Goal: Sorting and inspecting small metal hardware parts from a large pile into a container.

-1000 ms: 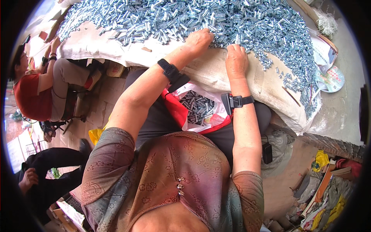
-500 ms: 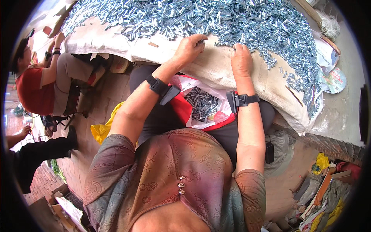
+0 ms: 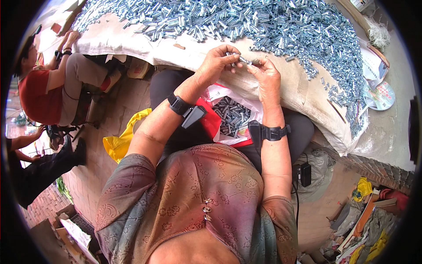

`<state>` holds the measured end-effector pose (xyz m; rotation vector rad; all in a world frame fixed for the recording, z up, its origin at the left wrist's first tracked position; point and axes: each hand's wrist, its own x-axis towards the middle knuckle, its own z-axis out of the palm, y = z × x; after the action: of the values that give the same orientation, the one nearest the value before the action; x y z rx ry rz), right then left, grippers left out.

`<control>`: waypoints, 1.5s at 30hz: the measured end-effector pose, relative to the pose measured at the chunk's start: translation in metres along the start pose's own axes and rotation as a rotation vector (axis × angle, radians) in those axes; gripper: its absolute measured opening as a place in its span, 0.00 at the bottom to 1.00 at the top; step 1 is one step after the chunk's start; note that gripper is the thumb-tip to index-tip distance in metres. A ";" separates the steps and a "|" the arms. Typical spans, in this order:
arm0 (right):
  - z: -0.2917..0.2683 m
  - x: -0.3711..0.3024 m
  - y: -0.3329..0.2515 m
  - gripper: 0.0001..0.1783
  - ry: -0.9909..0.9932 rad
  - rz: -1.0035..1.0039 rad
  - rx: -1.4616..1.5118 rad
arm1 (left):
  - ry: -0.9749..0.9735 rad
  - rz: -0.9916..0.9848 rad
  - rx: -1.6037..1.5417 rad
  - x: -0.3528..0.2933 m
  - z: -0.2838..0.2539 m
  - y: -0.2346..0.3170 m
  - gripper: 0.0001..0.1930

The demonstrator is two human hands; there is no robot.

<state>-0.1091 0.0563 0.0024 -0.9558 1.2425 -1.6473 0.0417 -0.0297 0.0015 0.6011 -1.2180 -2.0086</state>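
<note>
Some tubes (image 3: pixel 242 59) just beyond the bag (image 3: pixel 212 118): left hand (image 3: pixel 219 60) curled narrow around them, right hand (image 3: pixel 269 80) pinched at one tube's end. Big pile (image 3: pixel 263 26) spreads farther beyond bag.

Brownish floor (image 3: pixel 316 215) shows joint lines at left; reddish brick paving (image 3: pixel 44 213) lies toward lower left. At right, a grey slab (image 3: pixel 384 138) sits above brickwork (image 3: pixel 376 171). Light is bright, washing out the left rim.
</note>
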 end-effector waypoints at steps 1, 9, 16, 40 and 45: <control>0.000 -0.001 0.002 0.13 0.002 0.008 0.021 | -0.006 -0.004 -0.019 -0.001 0.001 0.000 0.06; 0.003 -0.005 0.006 0.14 -0.014 -0.002 0.119 | -0.035 0.008 -0.047 -0.004 0.002 -0.001 0.06; 0.002 -0.005 0.010 0.13 0.029 -0.050 -0.016 | -0.084 0.117 0.038 -0.004 0.003 -0.003 0.06; 0.000 -0.009 0.004 0.10 0.019 -0.116 -0.370 | -0.115 0.215 0.246 0.000 0.003 -0.010 0.06; -0.008 -0.006 0.001 0.09 -0.081 -0.361 -1.076 | -0.156 0.563 1.074 0.003 0.019 -0.016 0.09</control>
<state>-0.1137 0.0640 -0.0011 -1.9457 2.0245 -1.0800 0.0220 -0.0164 -0.0041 0.4835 -2.2462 -0.8383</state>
